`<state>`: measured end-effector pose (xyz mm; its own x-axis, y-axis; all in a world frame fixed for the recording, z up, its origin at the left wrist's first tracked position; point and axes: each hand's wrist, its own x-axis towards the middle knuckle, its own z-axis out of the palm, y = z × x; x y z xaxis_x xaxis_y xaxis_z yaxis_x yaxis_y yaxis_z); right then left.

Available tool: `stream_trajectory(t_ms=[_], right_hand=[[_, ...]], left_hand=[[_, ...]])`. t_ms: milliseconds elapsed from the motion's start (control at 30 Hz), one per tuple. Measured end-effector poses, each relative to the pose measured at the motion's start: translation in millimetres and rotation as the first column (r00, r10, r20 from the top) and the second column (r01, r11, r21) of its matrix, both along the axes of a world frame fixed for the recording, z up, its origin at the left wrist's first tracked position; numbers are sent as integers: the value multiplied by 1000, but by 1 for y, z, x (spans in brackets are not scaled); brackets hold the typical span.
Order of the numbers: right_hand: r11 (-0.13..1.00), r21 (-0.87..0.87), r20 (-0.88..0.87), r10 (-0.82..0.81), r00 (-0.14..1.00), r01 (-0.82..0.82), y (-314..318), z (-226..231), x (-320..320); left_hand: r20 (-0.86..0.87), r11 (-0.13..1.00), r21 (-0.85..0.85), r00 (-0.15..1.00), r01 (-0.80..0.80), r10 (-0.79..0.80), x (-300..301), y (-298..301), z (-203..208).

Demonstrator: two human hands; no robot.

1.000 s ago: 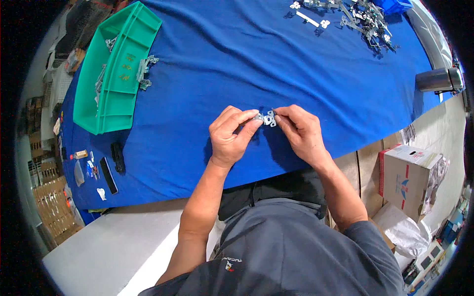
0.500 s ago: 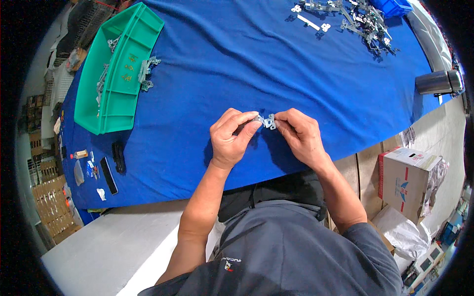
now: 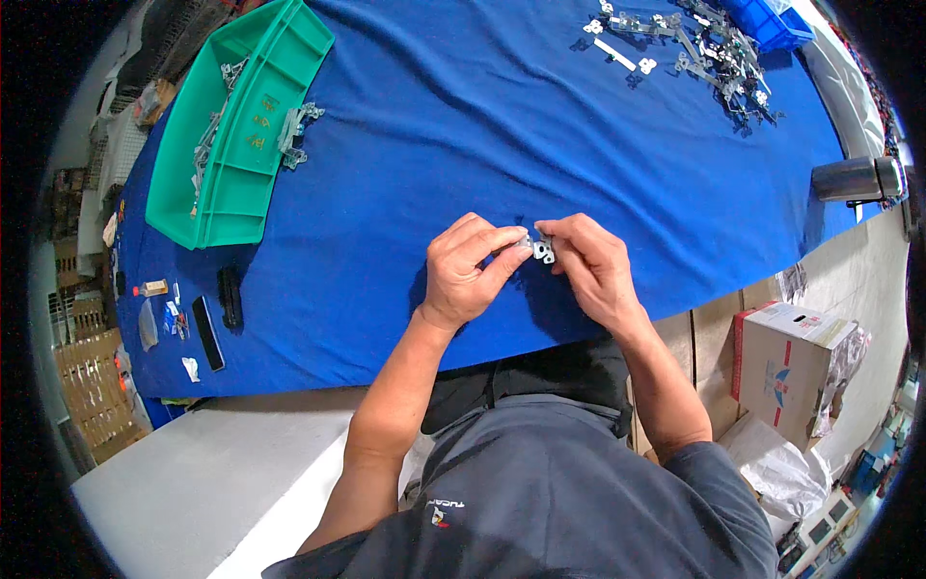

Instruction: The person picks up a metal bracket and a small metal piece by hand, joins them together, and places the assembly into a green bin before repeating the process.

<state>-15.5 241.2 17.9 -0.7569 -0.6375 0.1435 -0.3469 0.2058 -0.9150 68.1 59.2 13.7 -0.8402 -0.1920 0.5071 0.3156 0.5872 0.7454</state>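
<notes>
Above the blue cloth, near the table's front edge, a small silvery metal bracket [image 3: 542, 252] with holes in it is held between both hands. My left hand [image 3: 473, 267] pinches its left end between thumb and forefinger. At the other end, the fingers of my right hand [image 3: 592, 265] are closed on it and partly cover it. Similar metal pieces [image 3: 294, 135] lie against the right side of a green bin [image 3: 253, 183], which holds more of them. At the far right, a heap of metal brackets [image 3: 725, 68] is spread on the cloth.
Behind the heap stands a blue bin [image 3: 779, 29]. A metal tumbler [image 3: 847, 180] is at the right edge. On the left are a phone [image 3: 206, 333], a black elongated object [image 3: 230, 297] and a small bottle [image 3: 152, 288]. A cardboard box [image 3: 783, 359] stands beyond the table's right front edge.
Both hands stay on the bracket, which has turned and shifted slightly right in view. My left hand has come closer to my right. The whole view has shifted a little.
</notes>
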Motion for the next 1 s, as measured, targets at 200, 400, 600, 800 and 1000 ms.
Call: stream_trajectory(t_ms=[200,400,600,800,1000], right_hand=[[997,-69,90,29,996,-23,2,0,-1],[993,-89,137,-62,989,75,0,-8,0],[985,-101,345,-95,934,138,-1,-6,3],[983,-32,218,-169,961,180,1,-3,2],[1000,12,-102,-5,995,6,0,1,0]], left_hand=[[9,999,-31,999,38,-38,-2,1,3],[28,998,-23,998,53,-52,0,2,2],[5,989,-125,997,76,-76,-2,5,2],[-1,999,26,999,-41,41,3,2,1],[-14,991,109,997,-79,81,2,0,-2]])
